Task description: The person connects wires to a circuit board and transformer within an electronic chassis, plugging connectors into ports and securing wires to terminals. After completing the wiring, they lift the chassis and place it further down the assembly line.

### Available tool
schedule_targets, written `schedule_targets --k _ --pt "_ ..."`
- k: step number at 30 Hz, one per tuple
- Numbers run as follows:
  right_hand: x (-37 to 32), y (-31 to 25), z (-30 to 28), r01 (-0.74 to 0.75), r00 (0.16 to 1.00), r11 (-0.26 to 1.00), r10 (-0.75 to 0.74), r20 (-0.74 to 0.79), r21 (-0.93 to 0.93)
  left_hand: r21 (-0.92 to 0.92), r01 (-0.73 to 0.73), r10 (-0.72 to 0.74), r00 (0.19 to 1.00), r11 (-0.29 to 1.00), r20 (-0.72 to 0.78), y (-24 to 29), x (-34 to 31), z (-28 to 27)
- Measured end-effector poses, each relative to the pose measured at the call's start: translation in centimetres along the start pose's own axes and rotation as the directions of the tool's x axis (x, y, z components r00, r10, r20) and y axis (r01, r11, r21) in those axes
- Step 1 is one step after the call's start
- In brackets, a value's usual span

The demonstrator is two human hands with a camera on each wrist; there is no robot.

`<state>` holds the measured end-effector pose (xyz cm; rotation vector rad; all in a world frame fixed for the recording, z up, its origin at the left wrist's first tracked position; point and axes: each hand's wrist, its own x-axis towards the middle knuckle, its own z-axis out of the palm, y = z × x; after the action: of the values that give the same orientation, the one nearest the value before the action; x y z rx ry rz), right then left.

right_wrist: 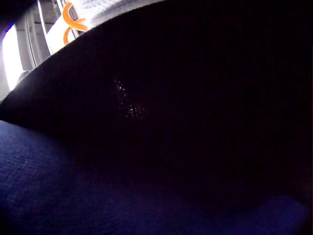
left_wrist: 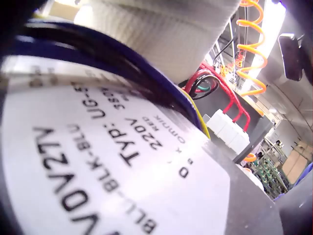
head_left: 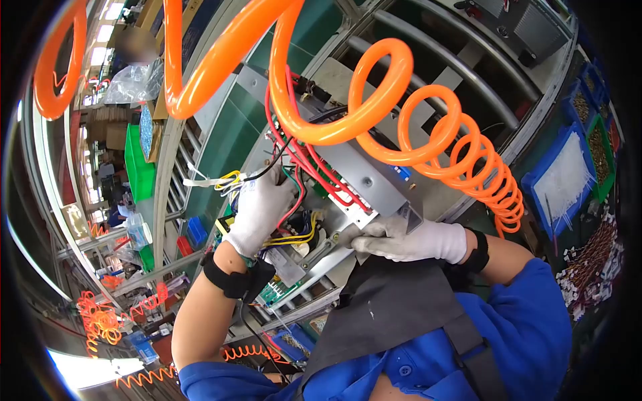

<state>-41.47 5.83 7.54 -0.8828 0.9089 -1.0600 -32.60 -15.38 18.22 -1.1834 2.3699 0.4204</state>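
Note:
My gloved left hand (head_left: 264, 204) reaches in among the wires beside a grey metal housing (head_left: 364, 175). Its fingertips are hidden there, so I cannot tell whether they pinch a wire. Red wires (head_left: 319, 167) run over the housing into a white terminal block (head_left: 358, 212), also seen as a white block (left_wrist: 229, 133) in the left wrist view. Yellow wires (head_left: 294, 237) pass below this hand. Close under the left wrist lies a printed label (left_wrist: 122, 166). My gloved right hand (head_left: 411, 242) rests at the housing's near end, fingers loosely extended leftward. Dark cloth fills most of the right wrist view.
A coiled orange air hose (head_left: 428, 150) hangs across the work. Metal rollers (head_left: 455, 67) lie beyond the housing. To the right stand a blue tray (head_left: 562, 177) of pale thin pieces and a pile of wired connectors (head_left: 588, 264). A green bin (head_left: 138, 160) stands left.

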Motion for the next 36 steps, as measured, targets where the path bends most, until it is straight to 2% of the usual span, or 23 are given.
schedule_targets --k 1,3,4,7,9,11,12,13,15,16,18,19,21,23,24,25,26,27,28,30,31,33,36 --pt "-0.1 0.1 0.1 -0.002 1.000 1.000 0.002 0.004 0.000 -0.003 0.004 -0.004 1.000 1.000 0.000 0.0 0.1 0.3" --pt "0.1 -0.5 0.0 0.060 0.998 0.990 -0.063 -0.023 -0.131 0.126 -0.162 0.182 0.970 0.979 -0.162 -0.2 0.2 1.0" --pt "-0.1 -1.7 0.1 -0.049 0.999 0.998 0.049 0.001 -0.051 0.205 -0.135 0.151 0.986 0.969 -0.065 -0.5 0.7 0.9" --pt "0.2 -0.5 0.8 -0.058 0.994 0.994 0.048 -0.101 -0.091 0.167 -0.050 0.050 0.999 0.985 0.001 0.6 0.4 0.1" --pt "0.0 -1.6 0.9 -0.023 0.994 0.987 0.006 -0.108 -0.160 0.132 -0.149 0.143 0.988 0.980 0.053 0.3 -0.6 -1.0" --pt "-0.4 -1.1 1.2 -0.002 0.979 0.978 -0.041 -0.201 -0.209 -0.054 -0.346 0.336 0.932 0.937 -0.135 -2.1 -1.1 -1.0" --pt "-0.9 -1.6 1.5 -0.029 0.978 0.993 0.005 -0.207 -0.114 -0.248 -0.354 0.288 0.920 0.902 -0.266 -2.4 -2.3 -2.4" --pt "-1.3 -2.0 2.0 -0.020 0.977 0.991 -0.009 -0.214 -0.134 -0.300 -0.466 0.333 0.853 0.832 -0.401 -4.6 -2.3 -3.6" --pt "-2.2 -3.2 3.4 0.012 0.980 0.998 -0.025 -0.197 -0.067 -0.291 -0.457 0.301 0.841 0.840 -0.450 -8.2 -2.2 -5.6" --pt "-2.9 -5.5 4.1 -0.008 0.991 0.998 0.000 -0.133 -0.065 -0.007 -0.504 0.448 0.774 0.863 -0.447 -9.7 -2.0 -5.5" --pt "-3.5 -10.1 6.1 0.031 0.995 0.979 -0.049 -0.086 -0.203 0.082 -0.450 0.447 0.817 0.889 -0.366 -10.7 -2.0 -3.5" --pt "-3.2 -12.1 6.9 0.083 0.995 0.947 -0.096 -0.027 -0.310 0.143 -0.441 0.464 0.834 0.886 -0.300 -11.1 -2.3 -2.9" --pt "-1.8 -15.2 7.6 0.349 0.905 0.621 -0.418 0.080 -0.702 0.067 -0.445 0.439 0.827 0.893 -0.351 -12.1 -2.9 -2.4" --pt "0.9 -18.8 8.4 0.383 0.816 0.449 -0.574 0.067 -0.807 -0.184 -0.624 0.515 0.749 0.759 -0.418 -14.0 -4.0 -2.4" --pt "2.8 -21.0 9.2 0.354 0.850 0.557 -0.526 0.011 -0.751 -0.227 -0.741 0.561 0.640 0.632 -0.525 -14.9 -5.0 -1.4" --pt "5.7 -22.0 8.9 0.320 0.850 0.492 -0.526 0.017 -0.810 -0.394 -0.696 0.497 0.711 0.600 -0.498 -15.8 -5.4 -0.2" --pt "8.6 -23.0 8.9 0.159 0.891 0.376 -0.453 -0.032 -0.913 -0.321 -0.674 0.496 0.720 0.665 -0.485 -15.9 -6.7 0.2" --pt "11.6 -23.6 9.1 0.125 0.910 0.352 -0.414 -0.035 -0.928 -0.249 -0.644 0.488 0.732 0.724 -0.475 -15.7 -7.9 0.6" --pt "16.0 -22.7 7.8 0.170 0.931 0.366 -0.363 0.028 -0.915 -0.143 -0.673 0.529 0.678 0.726 -0.510 -15.9 -8.1 1.3" --pt "22.4 -20.5 6.9 0.142 0.943 0.220 -0.327 0.064 -0.965 0.063 -0.701 0.593 0.548 0.711 -0.590 -16.1 -8.4 2.1" --pt "24.2 -20.2 7.9 0.102 0.986 0.211 -0.151 0.071 -0.972 0.089 -0.685 0.598 0.557 0.723 -0.577 -16.1 -8.5 2.3" --pt "26.5 -18.5 9.2 0.201 0.970 0.301 0.074 0.233 -0.932 0.090 -0.689 0.578 0.521 0.719 -0.629 -16.4 -8.6 2.9" --pt "27.7 -16.0 10.5 0.145 0.950 0.299 0.226 0.218 -0.943 0.112 -0.674 0.570 0.511 0.730 -0.644 -16.7 -8.7 3.5"
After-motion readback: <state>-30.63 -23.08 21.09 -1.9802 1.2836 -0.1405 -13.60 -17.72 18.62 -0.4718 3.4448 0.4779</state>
